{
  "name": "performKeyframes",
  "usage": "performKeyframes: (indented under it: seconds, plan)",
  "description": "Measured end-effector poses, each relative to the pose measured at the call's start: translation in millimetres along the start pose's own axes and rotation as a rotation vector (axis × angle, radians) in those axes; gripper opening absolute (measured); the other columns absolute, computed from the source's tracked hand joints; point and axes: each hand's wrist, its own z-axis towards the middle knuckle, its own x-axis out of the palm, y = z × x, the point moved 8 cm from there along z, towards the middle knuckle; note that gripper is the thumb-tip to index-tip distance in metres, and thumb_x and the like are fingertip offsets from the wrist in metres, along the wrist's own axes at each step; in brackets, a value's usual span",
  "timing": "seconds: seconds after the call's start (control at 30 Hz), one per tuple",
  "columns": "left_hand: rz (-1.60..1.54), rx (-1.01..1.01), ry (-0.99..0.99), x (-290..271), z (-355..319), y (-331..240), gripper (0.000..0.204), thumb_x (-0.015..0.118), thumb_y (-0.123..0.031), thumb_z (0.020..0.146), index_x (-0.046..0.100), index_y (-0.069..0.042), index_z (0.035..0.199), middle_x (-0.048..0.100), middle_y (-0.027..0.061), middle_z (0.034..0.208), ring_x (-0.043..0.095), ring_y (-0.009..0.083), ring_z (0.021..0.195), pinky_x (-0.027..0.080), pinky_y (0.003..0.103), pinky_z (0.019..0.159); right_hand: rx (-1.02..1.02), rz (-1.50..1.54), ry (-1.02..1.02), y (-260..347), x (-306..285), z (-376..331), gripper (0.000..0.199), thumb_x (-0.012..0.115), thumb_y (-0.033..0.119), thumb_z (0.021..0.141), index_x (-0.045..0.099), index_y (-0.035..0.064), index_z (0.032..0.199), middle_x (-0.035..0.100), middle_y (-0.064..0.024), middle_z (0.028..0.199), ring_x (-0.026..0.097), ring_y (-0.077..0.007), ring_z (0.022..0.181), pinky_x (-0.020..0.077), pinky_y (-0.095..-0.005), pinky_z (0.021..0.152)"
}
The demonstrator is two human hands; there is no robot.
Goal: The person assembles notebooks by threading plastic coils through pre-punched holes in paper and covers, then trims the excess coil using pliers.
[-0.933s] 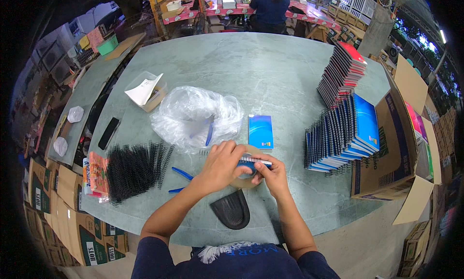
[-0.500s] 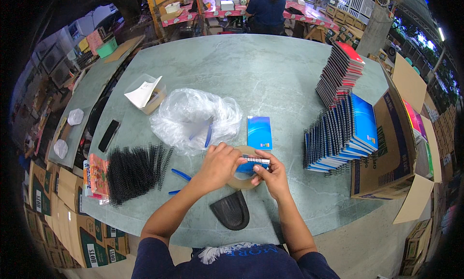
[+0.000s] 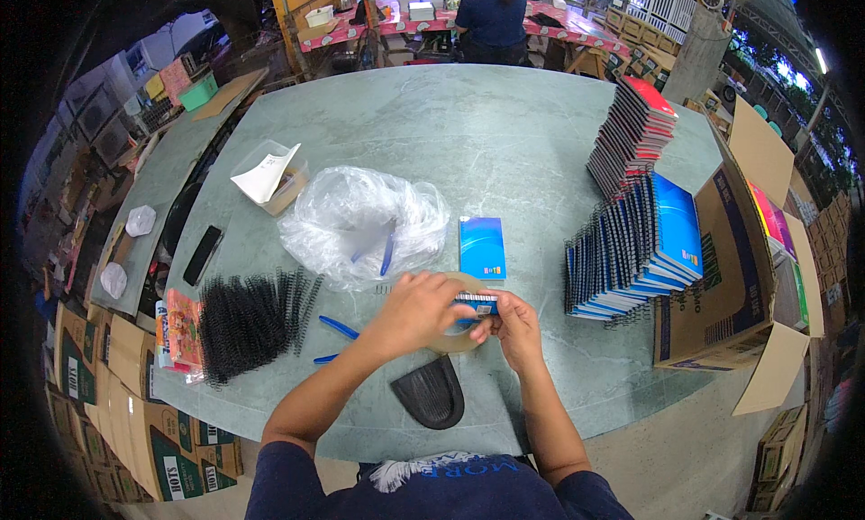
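Note:
Over the middle of the near table, a small blue notebook (image 3: 487, 309) is held edge-up between both my hands, its white, punched-looking edge on top. My left hand (image 3: 416, 311) grips its left end with bent fingers. A short bit of dark coil (image 3: 384, 288) pokes out beside that hand; whether the fingers hold it is hidden. My right hand (image 3: 514, 331) pinches the notebook's right end between thumb and fingers. Beneath them lies a roll of tape (image 3: 455, 343), partly covered. Another blue notebook (image 3: 483, 248) rests flat just beyond.
Left of my arms lie blue-handled pliers (image 3: 339, 326), black spiral coils (image 3: 248, 326) and a phone (image 3: 203, 255). A clear plastic bag (image 3: 360, 223) and a plastic tub (image 3: 286, 191) sit farther back. Blue (image 3: 678, 218) and red notebook stacks (image 3: 649, 96) stand right, beside an open carton (image 3: 721, 286). A black pad (image 3: 432, 394) lies near me.
My right hand has shifted its grip, its fingers now curled lower on the notebook. The notebook has tilted slightly, and a bit of coil has come into view beside my left hand.

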Motion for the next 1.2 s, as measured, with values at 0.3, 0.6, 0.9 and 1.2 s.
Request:
performKeyframes:
  seconds: [0.3, 0.6, 0.9, 1.2]
  plan:
    - [-0.083, 0.029, -0.09, -3.0, 2.5, -15.1, 0.022, 0.066, -0.018, 0.075, 0.06, -0.005, 0.092, 0.057, 0.0126, 0.086, 0.053, 0.0308, 0.087, 0.041, 0.04, 0.071, 0.041, -0.167, -0.066, -3.2, 6.8, 1.8, 0.029, 0.053, 0.021, 0.093, 0.056, -0.0022, 0.109, 0.064, -0.0093, 0.078, 0.061, -0.0132, 0.054, 0.0485, -0.0228, 0.047]
    - [-0.055, -0.009, -0.052, -10.9, -2.7, -1.2, 0.03, 0.067, -0.025, 0.075, 0.057, -0.006, 0.096, 0.053, 0.0106, 0.087, 0.052, 0.0305, 0.085, 0.04, 0.041, 0.073, 0.0, -0.17, -0.112, 5.0, 12.9, 0.5, 0.027, 0.056, 0.013, 0.09, 0.052, 0.0005, 0.114, 0.063, -0.011, 0.09, 0.061, -0.0129, 0.054, 0.0488, -0.0223, 0.047]
    - [-0.02, -0.02, -0.04, -6.9, -0.2, -0.2, 0.026, 0.066, -0.025, 0.077, 0.058, -0.006, 0.093, 0.055, 0.0101, 0.087, 0.053, 0.0294, 0.084, 0.039, 0.04, 0.071, -0.05, -0.098, -0.143, 8.7, 4.6, -2.3, 0.022, 0.057, 0.003, 0.087, 0.055, -0.002, 0.108, 0.062, -0.0116, 0.099, 0.064, -0.0145, 0.065, 0.051, -0.0223, 0.054]
    - [-0.064, -0.018, 0.006, -0.4, 4.8, -7.3, 0.03, 0.063, -0.03, 0.079, 0.058, -0.007, 0.097, 0.059, 0.0114, 0.089, 0.055, 0.0306, 0.086, 0.041, 0.041, 0.073, -0.02, -0.157, -0.145, -4.1, -5.3, -6.0, 0.013, 0.057, 0.0, 0.086, 0.059, -0.0063, 0.097, 0.065, -0.0115, 0.084, 0.065, -0.0152, 0.07, 0.053, -0.0238, 0.06]
